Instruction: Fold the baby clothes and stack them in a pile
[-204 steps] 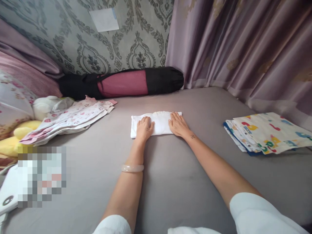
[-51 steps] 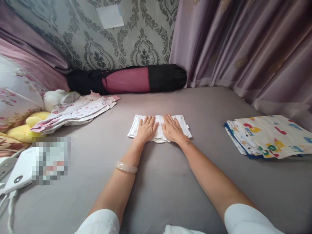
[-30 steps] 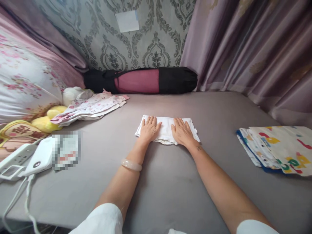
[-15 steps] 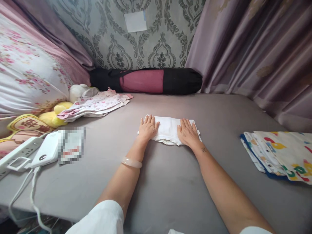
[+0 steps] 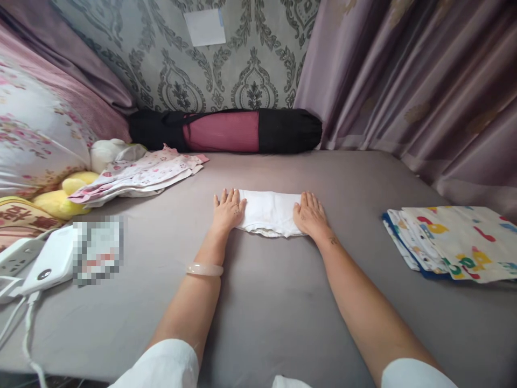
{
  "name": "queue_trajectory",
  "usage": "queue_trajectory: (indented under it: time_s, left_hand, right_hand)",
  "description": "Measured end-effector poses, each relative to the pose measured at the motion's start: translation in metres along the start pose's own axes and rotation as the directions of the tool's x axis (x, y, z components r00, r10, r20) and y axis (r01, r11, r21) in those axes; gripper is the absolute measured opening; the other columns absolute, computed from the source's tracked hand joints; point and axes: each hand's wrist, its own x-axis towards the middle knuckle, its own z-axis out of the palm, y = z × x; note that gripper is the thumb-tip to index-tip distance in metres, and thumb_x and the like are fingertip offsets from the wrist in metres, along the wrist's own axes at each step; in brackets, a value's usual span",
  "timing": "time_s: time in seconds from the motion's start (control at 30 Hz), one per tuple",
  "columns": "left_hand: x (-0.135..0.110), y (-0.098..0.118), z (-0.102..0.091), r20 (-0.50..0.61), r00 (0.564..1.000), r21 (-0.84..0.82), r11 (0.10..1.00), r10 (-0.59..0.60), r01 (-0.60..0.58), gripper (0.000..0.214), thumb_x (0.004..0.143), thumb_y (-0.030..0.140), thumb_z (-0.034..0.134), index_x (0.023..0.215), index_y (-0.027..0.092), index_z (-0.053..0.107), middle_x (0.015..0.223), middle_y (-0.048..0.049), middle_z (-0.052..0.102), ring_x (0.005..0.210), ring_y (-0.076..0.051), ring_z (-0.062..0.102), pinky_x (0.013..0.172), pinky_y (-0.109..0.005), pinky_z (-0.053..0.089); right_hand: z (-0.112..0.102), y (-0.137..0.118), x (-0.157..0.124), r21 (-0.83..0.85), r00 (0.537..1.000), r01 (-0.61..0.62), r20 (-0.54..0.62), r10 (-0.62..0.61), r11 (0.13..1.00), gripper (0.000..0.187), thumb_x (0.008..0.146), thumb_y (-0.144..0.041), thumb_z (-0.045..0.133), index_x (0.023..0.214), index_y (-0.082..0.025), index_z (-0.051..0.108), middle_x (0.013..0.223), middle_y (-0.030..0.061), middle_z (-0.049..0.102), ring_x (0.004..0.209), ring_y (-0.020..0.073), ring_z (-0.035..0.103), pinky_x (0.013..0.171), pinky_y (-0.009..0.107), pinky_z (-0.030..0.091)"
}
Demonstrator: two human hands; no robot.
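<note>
A folded white cloth point(image 5: 270, 211) lies on the grey bed sheet point(image 5: 283, 302) in the middle of the head view. My left hand point(image 5: 227, 209) rests flat on its left end, fingers stretched out. My right hand point(image 5: 310, 213) lies flat on its right end, fingers also stretched out. Neither hand holds anything. A pale bangle point(image 5: 204, 269) sits on my left wrist.
A pile of pink-patterned clothes point(image 5: 139, 173) lies at the left, beside plush toys point(image 5: 76, 191) and a flowered pillow point(image 5: 36, 145). A black and pink rolled bag point(image 5: 226, 131) lies against the wall. Folded colourful cloths point(image 5: 450, 242) sit at the right by the curtain point(image 5: 407, 86). White chargers point(image 5: 44, 264) sit at the left edge.
My hands have slid apart from the middle of the white cloth to its two ends. The cloth now lies flatter between them.
</note>
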Motion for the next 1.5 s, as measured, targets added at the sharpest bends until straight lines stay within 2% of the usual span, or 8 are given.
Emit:
queue_trajectory:
  time_s: [0.23, 0.33, 0.5, 0.7, 0.9, 1.1, 1.3, 1.5]
  left_hand:
    - [-0.002, 0.017, -0.007, -0.212, 0.975, 0.041, 0.997, 0.068, -0.06, 0.056, 0.1, 0.041, 0.02, 0.144, 0.015, 0.045, 0.152, -0.0115, 0.043, 0.148, -0.028, 0.023, 0.122, -0.054, 0.009]
    - [-0.003, 0.027, -0.006, -0.134, 0.981, 0.049, 0.99, 0.138, -0.132, 0.056, 0.101, 0.043, 0.022, 0.144, 0.015, 0.045, 0.152, -0.0115, 0.043, 0.147, -0.027, 0.026, 0.122, -0.048, 0.017]
    - [-0.006, 0.031, -0.003, 0.011, 0.991, 0.043, 0.99, 0.135, -0.135, 0.058, 0.101, 0.044, 0.023, 0.146, 0.011, 0.041, 0.155, -0.0137, 0.037, 0.146, -0.029, 0.027, 0.12, -0.046, 0.022]
    - [-0.007, 0.031, -0.007, 0.013, 0.991, 0.029, 0.991, 0.131, -0.132, 0.059, 0.101, 0.043, 0.022, 0.146, 0.01, 0.041, 0.155, -0.0143, 0.037, 0.147, -0.03, 0.027, 0.12, -0.05, 0.02]
    - [-0.011, 0.047, -0.007, -0.099, 0.972, 0.015, 0.977, 0.212, -0.212, 0.057, 0.102, 0.041, 0.021, 0.146, 0.011, 0.041, 0.153, -0.0138, 0.04, 0.147, -0.027, 0.026, 0.121, -0.049, 0.016]
    - [-0.015, 0.058, 0.005, -0.006, 0.958, -0.019, 0.958, 0.285, -0.285, 0.058, 0.101, 0.045, 0.025, 0.148, 0.013, 0.037, 0.155, -0.0147, 0.036, 0.147, -0.027, 0.026, 0.119, -0.049, 0.021]
    - [-0.014, 0.056, 0.009, -0.018, 0.959, -0.073, 0.957, 0.281, -0.282, 0.057, 0.101, 0.045, 0.029, 0.148, 0.015, 0.037, 0.155, -0.016, 0.037, 0.147, -0.029, 0.027, 0.118, -0.052, 0.022]
    - [-0.006, 0.052, 0.007, -0.119, 0.961, -0.301, 0.914, 0.248, -0.273, 0.047, 0.1, 0.041, 0.036, 0.138, 0.016, 0.049, 0.144, -0.0163, 0.052, 0.139, -0.029, 0.041, 0.116, -0.05, 0.029]
  right_hand:
    - [-0.01, -0.015, -0.003, -0.026, 0.995, 0.06, -0.076, -0.062, 0.998, 0.06, 0.099, -0.03, 0.022, 0.149, 0.001, 0.032, 0.158, 0.0182, 0.028, 0.147, 0.0284, 0.023, 0.119, 0.045, 0.017]
    - [-0.008, -0.023, -0.005, -0.012, 0.992, 0.101, -0.076, -0.101, 0.995, 0.06, 0.099, -0.03, 0.022, 0.149, 0.001, 0.034, 0.157, 0.0186, 0.029, 0.146, 0.0283, 0.025, 0.119, 0.042, 0.019]
    - [-0.003, -0.025, -0.006, -0.013, 0.997, 0.076, -0.011, -0.076, 0.997, 0.06, 0.1, -0.031, 0.02, 0.148, 0.001, 0.035, 0.157, 0.0175, 0.032, 0.147, 0.0273, 0.023, 0.12, 0.041, 0.018]
    - [-0.004, -0.024, -0.006, -0.014, 0.997, 0.07, -0.011, -0.07, 0.997, 0.06, 0.1, -0.031, 0.021, 0.149, 0.0, 0.035, 0.157, 0.0167, 0.031, 0.147, 0.027, 0.023, 0.12, 0.041, 0.016]
    - [-0.007, -0.036, -0.01, 0.014, 0.988, 0.128, -0.088, -0.126, 0.992, 0.059, 0.099, -0.029, 0.023, 0.149, 0.0, 0.034, 0.157, 0.0169, 0.031, 0.147, 0.0268, 0.023, 0.12, 0.042, 0.016]
    - [-0.001, -0.041, -0.011, 0.044, 0.99, 0.144, -0.014, -0.143, 0.989, 0.059, 0.1, -0.029, 0.021, 0.149, 0.0, 0.033, 0.156, 0.0175, 0.032, 0.147, 0.0271, 0.025, 0.12, 0.041, 0.017]
    - [0.0, -0.039, -0.009, 0.045, 0.991, 0.134, 0.001, -0.134, 0.99, 0.059, 0.1, -0.03, 0.022, 0.15, -0.001, 0.033, 0.157, 0.0168, 0.032, 0.147, 0.0268, 0.024, 0.12, 0.042, 0.016]
    - [-0.012, -0.051, -0.009, 0.063, 0.991, 0.126, 0.047, -0.129, 0.99, 0.057, 0.099, -0.03, 0.024, 0.148, -0.002, 0.036, 0.156, 0.0175, 0.033, 0.146, 0.0289, 0.024, 0.119, 0.047, 0.016]
